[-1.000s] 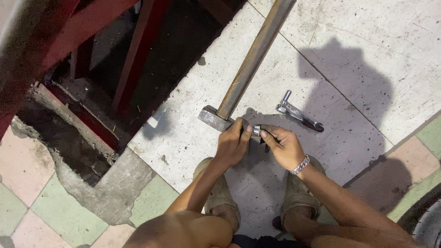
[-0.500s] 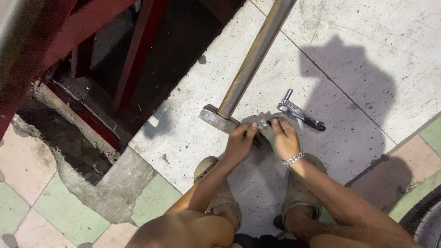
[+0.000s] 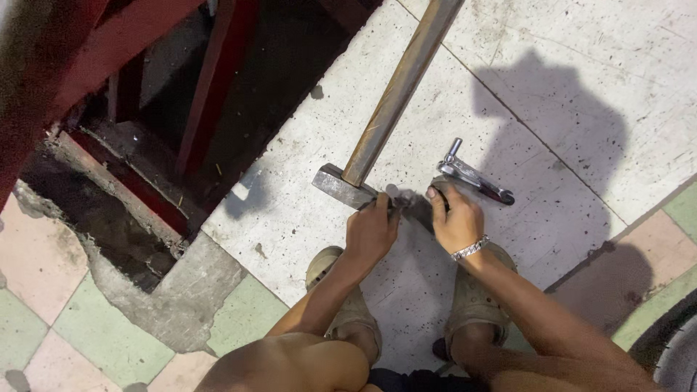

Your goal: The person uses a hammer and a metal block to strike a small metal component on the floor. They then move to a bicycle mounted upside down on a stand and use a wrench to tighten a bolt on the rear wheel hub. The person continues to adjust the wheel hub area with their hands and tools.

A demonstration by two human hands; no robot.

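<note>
Left hand: our left hand [image 3: 370, 232] is curled over the near end of the flat steel bar [image 3: 341, 186], fingers closed down on it where it meets a small dark part [image 3: 405, 201]; we cannot tell how firmly it clamps.
Right hand: our right hand [image 3: 456, 218], with a metal bracelet [image 3: 470, 249] at the wrist, pinches the right side of that same small dark part with bent fingers; how much of it sits inside the grip we cannot tell.
Steel bar: it lies on the grey concrete floor [image 3: 566, 131] just beyond our feet, left of centre, with the long rusty pipe [image 3: 396, 91] rising from it toward the far edge of the view.
Bar and pipe, handling: we judge this to be stiff, heavy steel that will not flex; the worn surface looks dry and rough rather than slippery, and the corners of the bar look hard-edged.
Where to hold: we judge the pipe shaft the best place for lifting, and the flat bar for steadying from above, as the left hand does.
Small part: dark, likely metal, light and easy to lose from the fingertips; its shape is too hidden to name.
Chrome tool: a shiny clamp-like tool [image 3: 473, 175] lies just right of and beyond our right hand, untouched.
Surroundings: red steel posts [image 3: 210, 80] stand over a dark pit at the far left; sandals [image 3: 472, 305] sit under our arms.
</note>
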